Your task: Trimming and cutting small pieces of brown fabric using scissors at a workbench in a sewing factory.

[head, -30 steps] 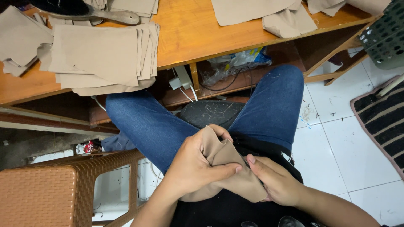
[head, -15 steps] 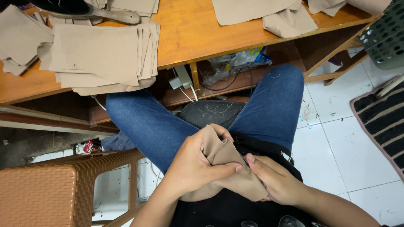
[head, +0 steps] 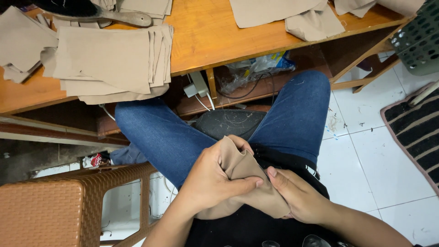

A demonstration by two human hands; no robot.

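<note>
Over your lap, both your left hand (head: 215, 180) and right hand (head: 297, 196) pinch the folded beige cloth (head: 249, 183); loosen either grip and it probably slips off your knees, though its underside is hidden.

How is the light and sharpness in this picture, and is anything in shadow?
Head view: even, soft light, no glare; the hands, left hand and right hand, and the beige cloth are sharp; deep shadow lies under the wooden table; edges bend slightly.
</note>
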